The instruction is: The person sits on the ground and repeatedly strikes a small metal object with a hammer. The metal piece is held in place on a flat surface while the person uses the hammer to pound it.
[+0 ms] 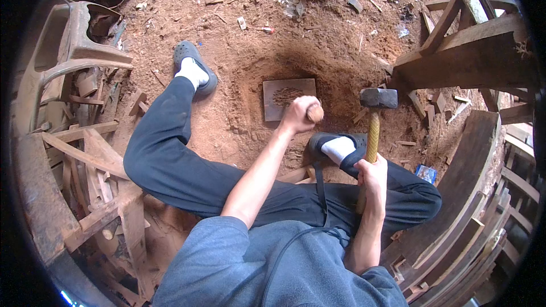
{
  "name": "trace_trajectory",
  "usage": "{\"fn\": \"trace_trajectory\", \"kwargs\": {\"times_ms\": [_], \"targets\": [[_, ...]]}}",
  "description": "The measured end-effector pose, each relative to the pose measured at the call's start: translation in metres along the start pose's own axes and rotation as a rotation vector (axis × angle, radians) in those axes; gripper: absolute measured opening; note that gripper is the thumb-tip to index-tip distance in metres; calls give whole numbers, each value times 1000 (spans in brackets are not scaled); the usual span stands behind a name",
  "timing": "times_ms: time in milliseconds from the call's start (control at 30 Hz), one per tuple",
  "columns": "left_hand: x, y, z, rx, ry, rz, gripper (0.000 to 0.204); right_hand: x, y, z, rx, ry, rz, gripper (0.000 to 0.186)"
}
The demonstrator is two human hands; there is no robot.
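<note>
My left hand (298, 116) is closed around a wooden-handled chisel (314, 114). Only the round butt of its handle shows; the blade is hidden beneath my fist. Under and just beyond that fist lies a flat, square-cornered board (272, 112) with rough dark gouges in its middle. My right hand (372, 175) grips a hammer (379, 98) by its yellow textured handle. The grey, blocky head points up and away from me, to the right of the board. A gap separates the hammer head from the chisel.
Sawdust and wood scraps cover the ground (239, 51). A curved chair frame (79, 51) and wooden parts crowd the left. Heavy timber (466, 57) and stacked planks (449, 227) stand on the right. My shoes (193, 65) flank the board. A blue packet (425, 174) lies by my right knee.
</note>
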State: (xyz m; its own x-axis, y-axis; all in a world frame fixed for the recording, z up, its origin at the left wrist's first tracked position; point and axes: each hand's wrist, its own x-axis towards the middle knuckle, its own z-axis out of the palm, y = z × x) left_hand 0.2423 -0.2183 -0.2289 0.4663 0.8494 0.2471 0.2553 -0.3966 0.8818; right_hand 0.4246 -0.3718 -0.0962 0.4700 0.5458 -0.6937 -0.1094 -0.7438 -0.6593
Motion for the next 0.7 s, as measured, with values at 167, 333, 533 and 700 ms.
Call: {"fn": "trace_trajectory", "kwargs": {"times_ms": [167, 333, 533, 700], "targets": [[17, 2, -24, -393, 452, -377, 21, 1, 3, 0, 33, -42, -33, 14], [14, -6, -42, -534, 500, -448, 22, 0, 2, 1, 18, -47, -29, 14], [4, -10, -29, -520, 388, -395, 21, -1, 1, 1, 0, -51, -21, 13], [2, -7, -24, -453, 331, -343, 22, 0, 3, 1, -2, -48, -40, 13]]}}
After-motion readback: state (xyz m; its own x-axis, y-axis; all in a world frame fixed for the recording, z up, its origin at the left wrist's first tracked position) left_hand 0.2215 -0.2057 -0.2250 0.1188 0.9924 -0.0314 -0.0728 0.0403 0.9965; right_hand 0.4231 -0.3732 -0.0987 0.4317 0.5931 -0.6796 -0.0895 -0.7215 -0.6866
